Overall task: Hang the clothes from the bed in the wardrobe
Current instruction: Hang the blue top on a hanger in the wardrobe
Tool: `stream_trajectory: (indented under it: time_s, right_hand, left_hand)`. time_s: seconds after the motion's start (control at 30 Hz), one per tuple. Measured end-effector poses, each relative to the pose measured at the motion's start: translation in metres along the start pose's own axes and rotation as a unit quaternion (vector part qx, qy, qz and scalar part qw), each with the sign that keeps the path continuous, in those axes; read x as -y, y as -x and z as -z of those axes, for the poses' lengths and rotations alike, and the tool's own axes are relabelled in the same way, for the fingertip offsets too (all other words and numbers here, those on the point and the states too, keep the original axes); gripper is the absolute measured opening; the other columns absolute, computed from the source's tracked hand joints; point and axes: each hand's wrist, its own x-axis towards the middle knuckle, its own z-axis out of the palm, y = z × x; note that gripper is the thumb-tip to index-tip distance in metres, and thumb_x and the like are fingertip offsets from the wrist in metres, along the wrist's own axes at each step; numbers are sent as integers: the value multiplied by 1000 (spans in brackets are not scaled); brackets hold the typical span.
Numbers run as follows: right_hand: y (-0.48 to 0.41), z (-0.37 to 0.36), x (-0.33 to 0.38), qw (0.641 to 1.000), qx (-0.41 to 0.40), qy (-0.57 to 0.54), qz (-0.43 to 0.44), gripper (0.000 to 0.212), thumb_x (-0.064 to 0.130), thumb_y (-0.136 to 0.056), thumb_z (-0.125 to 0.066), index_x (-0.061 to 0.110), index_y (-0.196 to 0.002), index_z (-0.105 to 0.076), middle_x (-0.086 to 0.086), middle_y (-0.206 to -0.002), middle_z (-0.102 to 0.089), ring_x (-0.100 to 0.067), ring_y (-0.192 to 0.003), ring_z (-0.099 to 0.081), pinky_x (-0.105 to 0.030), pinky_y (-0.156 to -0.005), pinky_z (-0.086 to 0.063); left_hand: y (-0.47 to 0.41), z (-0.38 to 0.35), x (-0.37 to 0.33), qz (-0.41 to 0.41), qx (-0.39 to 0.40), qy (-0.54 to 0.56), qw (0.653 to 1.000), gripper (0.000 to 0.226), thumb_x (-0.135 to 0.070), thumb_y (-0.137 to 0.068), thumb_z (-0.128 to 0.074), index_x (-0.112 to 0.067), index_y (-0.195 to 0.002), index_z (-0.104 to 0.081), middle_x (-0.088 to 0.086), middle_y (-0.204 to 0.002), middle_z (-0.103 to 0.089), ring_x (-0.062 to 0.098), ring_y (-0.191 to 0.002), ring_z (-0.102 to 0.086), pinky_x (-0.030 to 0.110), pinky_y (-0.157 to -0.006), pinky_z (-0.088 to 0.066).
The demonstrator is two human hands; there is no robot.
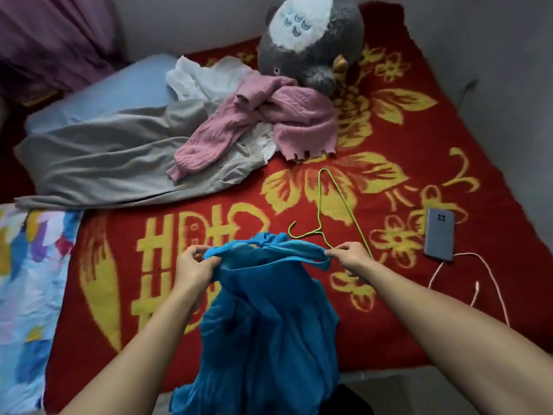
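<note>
- The left hand [193, 265] and right hand [348, 256] each pinch the top edge of the blue garment [269, 324], fingers curled on the cloth and pulling the opening wide; the rest hangs toward the person over the near edge of the bed [419, 139]
- The green hanger [332, 211] lies on the bed just beyond the hands; its near arm runs behind the right hand, and whether those fingers touch it is unclear
- To do this well: find the true neckline first, keep one hand on a shoulder, then feed the hanger in one arm at a time
- The pink sweater [269, 118] and grey garment [104, 151] wait farther up the bed
</note>
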Motion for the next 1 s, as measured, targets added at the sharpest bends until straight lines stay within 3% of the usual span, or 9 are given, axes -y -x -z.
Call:
stream_trajectory:
  time_s: [0.07,0.17,0.33,0.43,0.57,0.67,0.77,0.87,1.0]
  right_hand:
    - [-39,-4,-2,997,-39,62,5,26,29,-80,-71,14,-101,-69,-8,-88,-70,-28,-83,-64,-29,-68,-45]
    - [-90,-20,-4,983,-69,167,18,32,24,-85,-64,19,-117,-63,-11,-119,-67,-31,-113,-60,-33,-90,-47]
    - [-142,-59,-9,950,-50,305,42,63,26,-85,-68,14,-139,-37,-17,-130,-54,-37,-121,-53,-41,-95,-45]
    - [-149,-71,-12,929,-50,361,64,61,21,-87,-64,9,-138,-32,-21,-124,-56,-41,-114,-56,-42,-89,-47]
    - [-136,-63,14,945,-127,271,129,38,16,-91,-47,9,-129,-42,-23,-122,-52,-46,-106,-56,-46,-84,-45]
    - [-108,-33,59,943,-224,190,156,31,39,-92,-48,17,-112,-55,-20,-110,-62,-44,-99,-59,-42,-75,-41]
    - [-76,4,101,919,-286,152,225,46,58,-92,-43,14,-89,-57,-21,-91,-66,-43,-90,-61,-39,-66,-37]
    - [-41,25,130,885,-255,114,374,55,63,-88,-40,15,-62,-45,-9,-60,-57,-37,-69,-61,-35,-56,-35]
    - [2,34,145,824,-209,219,480,59,67,-84,-40,21,-48,-33,-7,-48,-51,-32,-55,-59,-29,-48,-29]
  left_hand:
    - [-17,-10,14,-22,-23,-43,999,20,-1,-77,-66,-19,-86,-61,11,-89,-66,23,-69,-61,34,-58,-50]
    - [-37,-20,35,-49,-50,-98,993,22,-8,-78,-66,-25,-90,-59,5,-84,-65,27,-72,-65,39,-62,-54]
    - [-62,-26,64,-67,-75,-144,985,27,-11,-78,-66,-33,-94,-61,-5,-87,-62,26,-76,-67,45,-67,-56]
    - [-66,-21,69,-76,-96,-180,976,19,-10,-83,-63,-24,-94,-67,-10,-85,-63,15,-78,-63,39,-72,-55]
    - [-68,-7,64,-94,-116,-198,969,14,-16,-86,-62,-16,-95,-72,0,-92,-71,19,-86,-65,40,-79,-54]
    - [-65,5,49,-93,-116,-175,973,15,-19,-87,-60,-17,-95,-73,-1,-91,-72,18,-87,-66,42,-80,-55]
    - [-54,15,30,-97,-118,-167,974,16,-21,-88,-60,-18,-97,-73,-1,-91,-71,18,-86,-66,40,-79,-56]
    - [-41,25,14,-101,-127,-164,973,15,-20,-88,-60,-16,-95,-73,-1,-90,-71,18,-87,-64,36,-79,-54]
    - [-31,43,0,-70,-155,-146,975,14,-18,-87,-61,-13,-95,-73,7,-90,-71,25,-87,-64,30,-76,-48]
